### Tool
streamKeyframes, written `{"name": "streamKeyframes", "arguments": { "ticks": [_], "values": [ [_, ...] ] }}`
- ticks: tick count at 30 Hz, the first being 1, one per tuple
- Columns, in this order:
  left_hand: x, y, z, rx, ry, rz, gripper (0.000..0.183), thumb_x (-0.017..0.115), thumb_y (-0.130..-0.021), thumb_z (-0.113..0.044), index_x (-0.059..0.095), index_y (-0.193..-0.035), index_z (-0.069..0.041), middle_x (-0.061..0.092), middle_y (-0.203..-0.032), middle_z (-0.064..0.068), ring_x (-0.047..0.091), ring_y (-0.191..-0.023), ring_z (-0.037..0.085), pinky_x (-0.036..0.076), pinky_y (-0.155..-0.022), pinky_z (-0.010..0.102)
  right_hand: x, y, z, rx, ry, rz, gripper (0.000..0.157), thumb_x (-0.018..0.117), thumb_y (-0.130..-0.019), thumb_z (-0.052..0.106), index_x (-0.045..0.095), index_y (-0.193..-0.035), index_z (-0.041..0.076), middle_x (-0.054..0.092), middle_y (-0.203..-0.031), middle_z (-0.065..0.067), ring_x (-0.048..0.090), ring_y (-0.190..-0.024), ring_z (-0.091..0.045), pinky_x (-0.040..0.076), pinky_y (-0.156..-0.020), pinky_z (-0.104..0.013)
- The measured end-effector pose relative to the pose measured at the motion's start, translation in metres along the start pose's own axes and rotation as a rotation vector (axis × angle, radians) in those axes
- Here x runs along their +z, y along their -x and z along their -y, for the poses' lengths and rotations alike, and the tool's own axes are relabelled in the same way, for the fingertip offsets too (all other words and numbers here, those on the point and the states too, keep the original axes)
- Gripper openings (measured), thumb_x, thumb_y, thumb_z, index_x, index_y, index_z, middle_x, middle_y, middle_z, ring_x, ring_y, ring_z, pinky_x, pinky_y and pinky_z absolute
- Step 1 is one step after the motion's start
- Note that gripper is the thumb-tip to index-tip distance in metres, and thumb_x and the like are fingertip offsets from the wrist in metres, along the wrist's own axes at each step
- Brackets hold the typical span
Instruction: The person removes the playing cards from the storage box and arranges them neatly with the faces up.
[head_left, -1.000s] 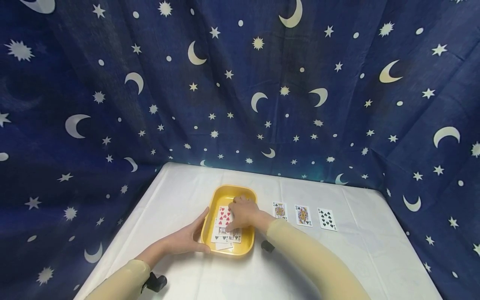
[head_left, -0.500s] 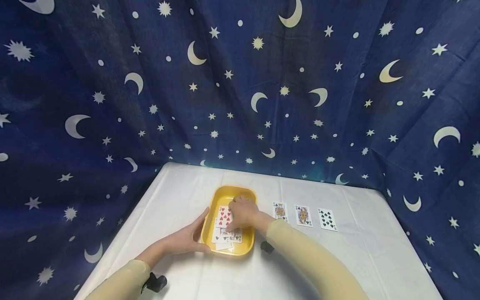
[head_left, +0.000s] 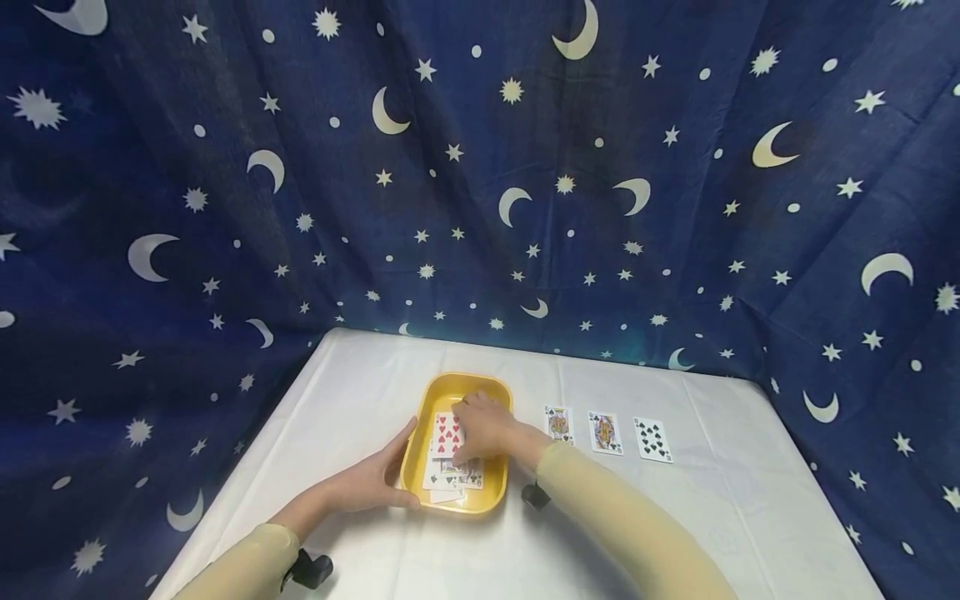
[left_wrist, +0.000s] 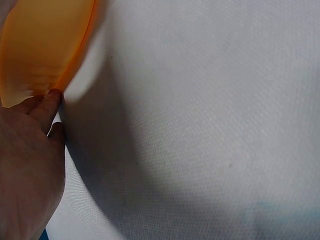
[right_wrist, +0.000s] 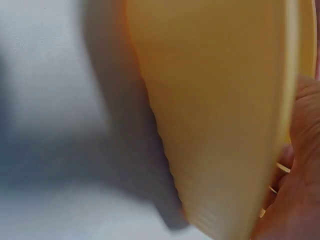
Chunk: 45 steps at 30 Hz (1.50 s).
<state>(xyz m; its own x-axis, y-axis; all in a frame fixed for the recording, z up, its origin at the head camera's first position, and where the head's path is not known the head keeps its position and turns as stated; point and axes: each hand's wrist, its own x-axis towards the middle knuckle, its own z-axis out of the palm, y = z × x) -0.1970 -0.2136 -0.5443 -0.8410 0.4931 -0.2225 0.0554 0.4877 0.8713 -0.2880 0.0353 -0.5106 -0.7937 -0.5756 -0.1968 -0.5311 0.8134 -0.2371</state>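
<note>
In the head view, a yellow plastic tray holds several overlapping playing cards. My left hand spans the tray's left side, thumb by the front corner; in the left wrist view its fingertips touch the tray's outer wall. My right hand reaches in over the right rim. Its thumb and fingers are bent about a hearts card on top, at that card's right side. Beneath lies a black-suited card, partly covered. The tray wall hides most fingertips in the right wrist view.
Right of the tray, three face-up cards lie in a row: a face card, another face card and a spades number card. A white cloth covers the table. Behind hangs a blue curtain with moons and stars.
My right fingers have shifted slightly over the hearts card. The cards beneath have slid a little. The left hand and the tray keep their places.
</note>
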Motion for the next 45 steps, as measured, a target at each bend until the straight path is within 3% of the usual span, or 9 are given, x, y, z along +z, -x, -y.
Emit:
{"name": "streamKeyframes", "arguments": {
  "ticks": [3,8,16,25,39,45],
  "values": [
    [0.0,0.0,0.0,-0.003,-0.001,-0.007,0.127,0.088,-0.08,-0.042,-0.006,-0.165,-0.034,0.005,-0.172,0.002,0.01,-0.156,0.027,0.018,-0.124,0.053,-0.006,0.003,-0.003,-0.025,0.003,-0.014,0.099,0.09,-0.069,0.055,0.05,-0.152,0.016,0.052,-0.142,-0.003,0.044,-0.12,-0.018,0.04,-0.114,-0.04],
    [0.0,0.001,-0.001,-0.007,-0.004,-0.013,0.129,0.089,-0.079,-0.043,-0.006,-0.165,-0.033,0.005,-0.172,0.003,0.012,-0.156,0.028,0.018,-0.124,0.053,-0.017,0.01,-0.006,-0.061,0.025,-0.062,0.097,0.091,-0.067,0.057,0.055,-0.148,0.017,0.052,-0.142,-0.003,0.043,-0.125,-0.019,0.041,-0.114,-0.038],
    [0.001,0.001,0.002,-0.017,-0.011,-0.02,0.128,0.089,-0.079,-0.042,-0.006,-0.165,-0.032,0.005,-0.172,0.004,0.014,-0.156,0.029,0.019,-0.123,0.053,-0.033,0.029,-0.016,-0.041,-0.058,-0.089,0.097,0.091,-0.07,0.051,0.05,-0.152,0.02,0.05,-0.145,-0.003,0.042,-0.125,-0.02,0.042,-0.111,-0.04],
    [0.002,0.001,0.002,-0.011,0.007,-0.01,0.128,0.089,-0.079,-0.04,-0.006,-0.165,-0.03,0.004,-0.172,0.005,0.014,-0.156,0.029,0.02,-0.123,0.052,-0.05,0.049,-0.043,-0.024,-0.153,-0.113,0.102,0.091,-0.065,0.06,0.05,-0.153,0.027,0.049,-0.131,0.0,0.04,-0.114,-0.019,0.047,-0.095,-0.038],
    [0.002,0.0,0.002,0.0,0.01,-0.007,0.128,0.089,-0.08,-0.039,-0.006,-0.165,-0.031,0.004,-0.172,0.005,0.015,-0.156,0.029,0.02,-0.124,0.051,-0.063,0.075,-0.082,0.058,-0.198,-0.134,0.093,0.095,-0.068,0.031,0.051,-0.15,0.03,0.05,-0.134,0.003,0.041,-0.125,-0.02,0.044,-0.108,-0.047],
    [0.003,0.0,0.0,-0.001,-0.003,-0.015,0.128,0.089,-0.08,-0.04,-0.006,-0.165,-0.031,0.006,-0.172,0.006,0.016,-0.155,0.03,0.021,-0.123,0.052,-0.072,0.092,-0.106,0.077,-0.215,-0.12,0.095,0.094,-0.07,0.032,0.048,-0.153,0.031,0.045,-0.146,-0.002,0.037,-0.135,-0.025,0.04,-0.113,-0.055]
  ]
}}
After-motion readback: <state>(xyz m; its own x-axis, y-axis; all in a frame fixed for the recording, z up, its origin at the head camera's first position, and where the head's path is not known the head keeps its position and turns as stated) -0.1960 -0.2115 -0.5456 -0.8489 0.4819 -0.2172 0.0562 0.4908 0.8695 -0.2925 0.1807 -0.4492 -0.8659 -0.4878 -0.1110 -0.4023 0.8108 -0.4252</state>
